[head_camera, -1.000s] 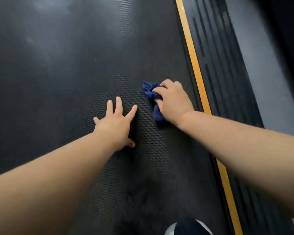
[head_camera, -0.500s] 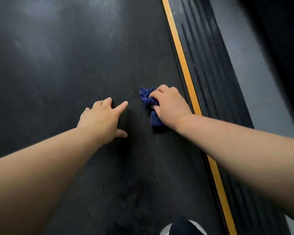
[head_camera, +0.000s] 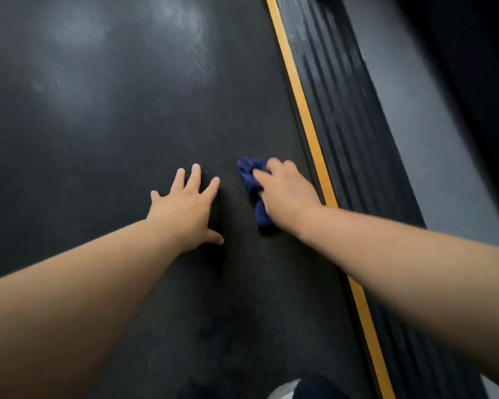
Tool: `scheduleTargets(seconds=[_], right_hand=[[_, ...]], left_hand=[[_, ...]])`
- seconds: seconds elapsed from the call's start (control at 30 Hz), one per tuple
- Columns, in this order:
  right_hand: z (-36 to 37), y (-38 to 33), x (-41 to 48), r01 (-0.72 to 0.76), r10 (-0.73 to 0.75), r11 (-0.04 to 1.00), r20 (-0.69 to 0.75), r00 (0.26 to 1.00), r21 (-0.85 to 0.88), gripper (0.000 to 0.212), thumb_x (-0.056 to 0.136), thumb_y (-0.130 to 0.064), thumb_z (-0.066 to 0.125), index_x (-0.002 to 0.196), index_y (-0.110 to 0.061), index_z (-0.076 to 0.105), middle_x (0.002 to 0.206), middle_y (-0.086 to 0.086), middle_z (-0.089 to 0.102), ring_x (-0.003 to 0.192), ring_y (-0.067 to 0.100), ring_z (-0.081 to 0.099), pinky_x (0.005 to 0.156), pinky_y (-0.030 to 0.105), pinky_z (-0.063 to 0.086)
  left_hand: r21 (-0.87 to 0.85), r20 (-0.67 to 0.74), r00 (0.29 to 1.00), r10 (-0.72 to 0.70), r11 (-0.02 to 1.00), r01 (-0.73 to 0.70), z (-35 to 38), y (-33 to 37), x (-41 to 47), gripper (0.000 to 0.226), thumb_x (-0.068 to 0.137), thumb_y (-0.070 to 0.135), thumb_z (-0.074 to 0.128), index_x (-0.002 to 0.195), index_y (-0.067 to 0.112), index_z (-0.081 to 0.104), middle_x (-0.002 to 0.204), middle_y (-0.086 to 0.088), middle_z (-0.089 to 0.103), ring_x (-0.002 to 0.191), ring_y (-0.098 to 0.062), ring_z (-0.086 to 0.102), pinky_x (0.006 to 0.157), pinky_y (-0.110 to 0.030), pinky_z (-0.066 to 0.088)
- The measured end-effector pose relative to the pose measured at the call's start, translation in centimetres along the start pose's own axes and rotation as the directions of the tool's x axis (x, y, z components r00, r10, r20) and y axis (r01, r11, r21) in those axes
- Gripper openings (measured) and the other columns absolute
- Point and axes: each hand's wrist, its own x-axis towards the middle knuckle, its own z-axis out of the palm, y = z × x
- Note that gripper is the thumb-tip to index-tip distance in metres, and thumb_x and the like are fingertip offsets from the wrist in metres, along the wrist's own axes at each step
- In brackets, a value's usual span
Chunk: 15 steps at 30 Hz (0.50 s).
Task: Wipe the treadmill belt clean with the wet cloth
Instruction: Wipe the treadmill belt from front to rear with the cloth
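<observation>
- The dark, finely textured treadmill belt (head_camera: 98, 139) filled most of the view, with pale patches of sheen toward its far end and darker mottled marks nearer the person.
- A yellow stripe (head_camera: 303, 116) ran along the belt's right edge, with a black ribbed side rail (head_camera: 346, 125) just beyond it and grey floor (head_camera: 421, 116) past that.
- The left hand (head_camera: 185, 210) lay flat on the belt, palm down, its fingers (head_camera: 195, 175) straight and spread wide, holding nothing.
- The right hand (head_camera: 285, 191) sat just beside it, close to the yellow stripe, its fingers curled round a bunched blue cloth (head_camera: 249, 175) and pressing it onto the belt.
- The cloth showed along that hand's left side; the rest was hidden under the palm.
- Both forearms were bare.
</observation>
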Motion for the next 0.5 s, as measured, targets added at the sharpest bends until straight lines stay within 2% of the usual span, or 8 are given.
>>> scheduleTargets(seconds=[0.1,0.17,0.23,0.3,0.4,0.5], right_hand=[[0.7,-0.2,-6.3,0.092,-0.094,0.995,0.046,0.995,0.038,0.046,0.088,-0.021,0.060,0.132,-0.016,0.046,0.123,0.008,0.046,0.107,0.027,0.046,0.077,0.037,0.049],[0.7,0.9,-7.6,0.155,-0.158,0.986,0.053,0.986,0.055,0.041,0.082,-0.016,0.067,0.122,-0.013,0.058,0.114,0.010,0.056,0.097,0.032,0.055,0.069,0.039,0.052],[0.6,1.9,-5.7,0.192,-0.194,0.980,0.031,0.981,0.047,0.032,0.080,-0.014,0.067,0.112,-0.012,0.064,0.107,0.011,0.061,0.092,0.032,0.057,0.068,0.040,0.053],[0.0,2.0,-2.3,0.179,-0.178,0.984,-0.006,0.984,0.026,0.032,0.085,-0.016,0.061,0.117,-0.015,0.060,0.114,0.009,0.058,0.100,0.030,0.054,0.077,0.042,0.051],[-0.6,1.8,0.9,0.079,-0.079,0.997,-0.019,0.997,0.011,0.035,0.088,-0.019,0.057,0.123,-0.019,0.054,0.122,0.005,0.053,0.108,0.027,0.049,0.087,0.041,0.048],[-0.2,1.6,-3.0,0.055,-0.055,0.997,-0.014,0.998,0.057,0.034,0.083,-0.014,0.062,0.116,-0.017,0.058,0.115,0.005,0.056,0.102,0.027,0.051,0.081,0.040,0.049]], left_hand=[[-0.021,-0.006,1.000,0.003,1.000,-0.004,-1.2,-0.9,0.3,0.118,0.067,0.069,0.068,0.150,0.033,-0.008,0.157,-0.004,-0.020,0.145,-0.030,-0.014,0.107,-0.066,0.023],[-0.027,-0.012,1.000,0.007,1.000,-0.007,-1.1,-0.9,0.6,0.119,0.066,0.070,0.068,0.150,0.033,-0.007,0.157,-0.004,-0.020,0.145,-0.030,-0.014,0.107,-0.066,0.022],[-0.028,-0.007,1.000,0.010,1.000,-0.011,0.0,-0.2,0.7,0.119,0.066,0.070,0.068,0.150,0.032,-0.007,0.156,-0.005,-0.020,0.145,-0.031,-0.014,0.109,-0.065,0.020],[-0.024,-0.004,1.000,0.022,0.999,-0.022,1.0,1.1,0.6,0.119,0.067,0.070,0.067,0.150,0.031,-0.009,0.156,-0.007,-0.022,0.144,-0.032,-0.016,0.110,-0.064,0.016],[-0.030,-0.010,1.000,0.020,0.999,-0.020,1.6,2.0,0.4,0.118,0.068,0.068,0.067,0.150,0.030,-0.009,0.155,-0.009,-0.024,0.144,-0.032,-0.018,0.110,-0.065,0.014],[-0.015,-0.018,0.999,0.045,0.999,-0.045,0.8,1.5,0.6,0.119,0.067,0.070,0.067,0.150,0.030,-0.008,0.156,-0.008,-0.023,0.144,-0.032,-0.017,0.110,-0.065,0.015]])
